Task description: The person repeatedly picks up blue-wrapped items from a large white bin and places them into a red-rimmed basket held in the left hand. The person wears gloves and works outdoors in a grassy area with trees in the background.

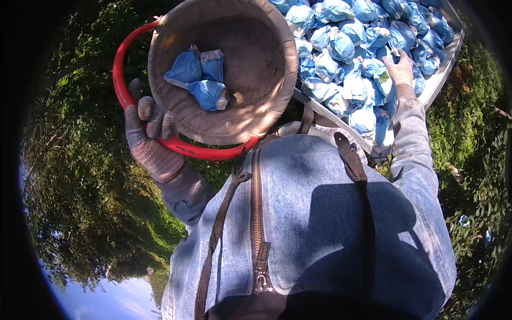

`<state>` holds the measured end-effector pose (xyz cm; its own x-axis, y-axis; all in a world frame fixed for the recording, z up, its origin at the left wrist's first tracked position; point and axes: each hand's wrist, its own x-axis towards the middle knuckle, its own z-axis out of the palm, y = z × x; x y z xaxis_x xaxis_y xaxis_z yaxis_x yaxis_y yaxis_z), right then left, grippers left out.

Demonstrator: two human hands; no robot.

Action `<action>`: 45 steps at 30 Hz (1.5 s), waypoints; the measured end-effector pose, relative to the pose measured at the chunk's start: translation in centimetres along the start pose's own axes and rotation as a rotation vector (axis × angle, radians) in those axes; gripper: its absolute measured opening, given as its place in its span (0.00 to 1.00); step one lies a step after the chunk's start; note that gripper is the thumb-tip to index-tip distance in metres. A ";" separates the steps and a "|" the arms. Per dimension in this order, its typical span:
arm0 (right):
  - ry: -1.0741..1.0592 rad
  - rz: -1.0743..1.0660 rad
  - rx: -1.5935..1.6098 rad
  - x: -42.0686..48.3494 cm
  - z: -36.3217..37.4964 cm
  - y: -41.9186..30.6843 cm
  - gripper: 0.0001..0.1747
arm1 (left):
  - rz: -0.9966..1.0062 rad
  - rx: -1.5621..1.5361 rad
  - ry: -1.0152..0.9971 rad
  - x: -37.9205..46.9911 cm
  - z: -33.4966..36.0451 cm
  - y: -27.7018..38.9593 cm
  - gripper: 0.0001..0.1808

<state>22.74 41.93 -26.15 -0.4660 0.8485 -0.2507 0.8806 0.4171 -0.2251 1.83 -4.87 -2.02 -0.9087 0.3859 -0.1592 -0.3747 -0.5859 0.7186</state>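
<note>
My left hand (154, 134), in a striped knit work glove, is closed around the red tube handle (200, 149) of a round brown basket (260, 92) with a folded, stitched-looking rim. Three blue paper-wrapped bundles (208, 94) lie together at the left of its floor; what they wrap is hidden. At the upper right, my gloved right hand (400, 70) reaches over a pale tray (444, 86) heaped with several similar blue bundles (342, 46). Its thumb and fingertips are apart among the bundles at the tray's right side. Whether they grip one cannot be seen.
Leafy plants (80, 160) surround me on both sides, with branches close to the left arm. The tray's near edge (340, 118) lies right before my body. Dark straps (224, 216) hang over my denim jacket (296, 168). Small blue pieces (464, 221) show in the foliage at right.
</note>
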 end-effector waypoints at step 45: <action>-0.209 -0.698 0.977 -25.4 1.7 -32.4 0.44 | 0.247 -0.012 0.598 -15.9 -13.2 7.3 0.07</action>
<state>5.90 6.28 -14.10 -0.8977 0.4332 0.0811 0.0411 0.2654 -0.9633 11.14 -24.71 -3.22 -0.9128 -0.2232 -0.3420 -0.1398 -0.6161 0.7751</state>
